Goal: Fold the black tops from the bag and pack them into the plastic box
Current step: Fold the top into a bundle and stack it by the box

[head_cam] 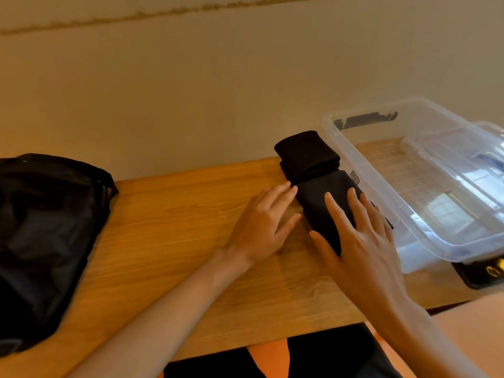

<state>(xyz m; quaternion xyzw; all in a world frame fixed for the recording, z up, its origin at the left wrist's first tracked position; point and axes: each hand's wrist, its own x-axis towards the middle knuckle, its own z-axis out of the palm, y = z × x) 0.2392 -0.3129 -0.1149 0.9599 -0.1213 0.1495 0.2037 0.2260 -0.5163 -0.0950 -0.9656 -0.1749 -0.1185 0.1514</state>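
Note:
A folded black top [321, 197] lies on the wooden table [174, 236], right beside the clear plastic box [425, 230]. Behind it a second folded black top [306, 154] sits against the wall. My right hand [360, 238] lies flat on the nearer top with fingers spread. My left hand [261, 225] rests on the table at that top's left edge, fingers straight, fingertips touching the fabric. The black bag [46, 236] slumps at the table's left end.
The box stands open at the right, with a black latch [365, 118] at its far end and what looks like its clear lid [463, 159] lying inside. A dark object [488, 274] pokes out under the box's near corner. A wall runs along the back.

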